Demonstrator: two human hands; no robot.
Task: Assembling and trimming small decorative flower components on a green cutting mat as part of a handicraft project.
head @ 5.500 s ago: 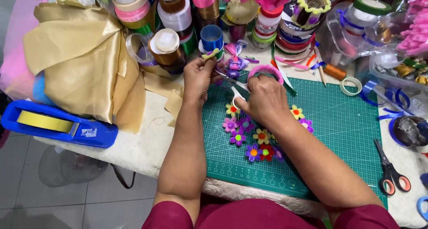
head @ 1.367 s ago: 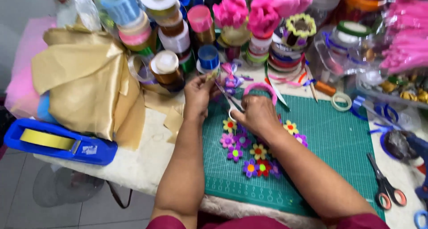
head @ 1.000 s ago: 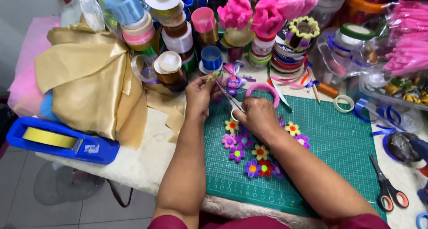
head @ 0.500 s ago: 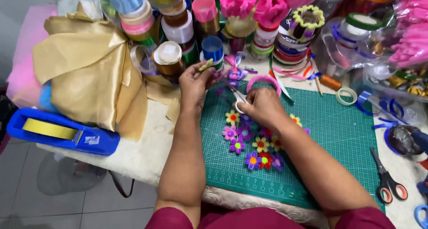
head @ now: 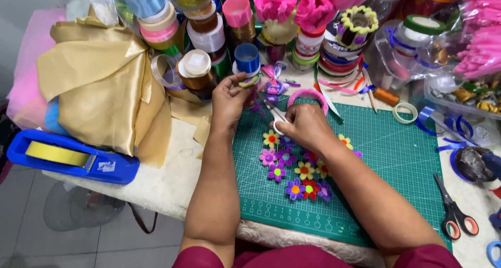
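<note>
My left hand (head: 228, 98) pinches a small green and yellow ribbon piece (head: 249, 80) above the far left corner of the green cutting mat (head: 396, 158). My right hand (head: 304, 126) grips small white-handled scissors (head: 275, 115), with the blades pointing up and left toward the ribbon piece. Several small ribbon flowers (head: 295, 170) in yellow, purple, pink and red lie on the mat just under my right wrist. A pink ring (head: 308, 94) lies just beyond my right hand.
Many ribbon spools (head: 206, 33) crowd the back of the table. Gold satin fabric (head: 99, 85) lies at left above a blue tape dispenser (head: 68, 157). Red-handled scissors (head: 455, 216) rest at the mat's right edge. Pink fabric flowers (head: 297, 4) stand at the back.
The view shifted slightly. Both hands stay together at the mat's far left corner; the left hand has lifted the ribbon piece a little while the scissors stay near it.
</note>
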